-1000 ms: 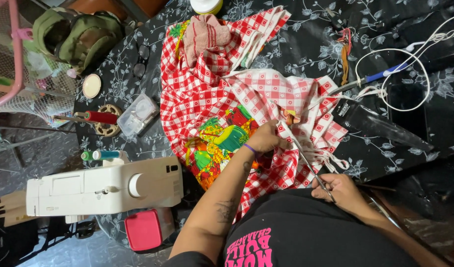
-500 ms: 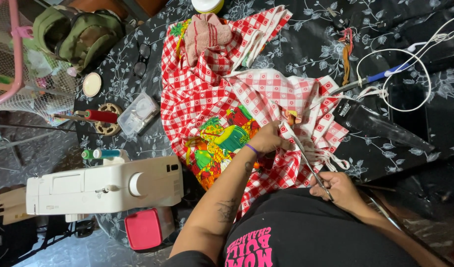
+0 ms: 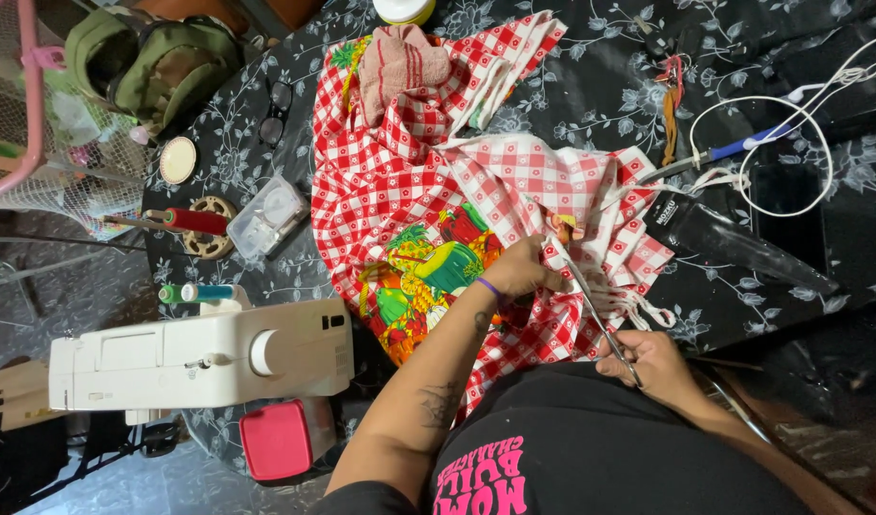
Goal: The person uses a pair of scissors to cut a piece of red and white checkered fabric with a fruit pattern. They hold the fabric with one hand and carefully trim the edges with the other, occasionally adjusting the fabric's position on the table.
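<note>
A red-and-white checked cloth with a colourful fruit print lies spread over a black flowered table. My left hand pinches a fold of this cloth near its middle. My right hand grips the handles of a pair of scissors, close to my body. The blades point up and left toward the fold under my left hand. White fringe of the cloth hangs next to the blades.
A white sewing machine stands at the left with thread spools on top. A red box sits below it. A clear bobbin case, red spool, green backpack, white cable and blue-handled tool lie around.
My right hand with the scissors has shifted slightly. My left hand stays on the cloth fold.
</note>
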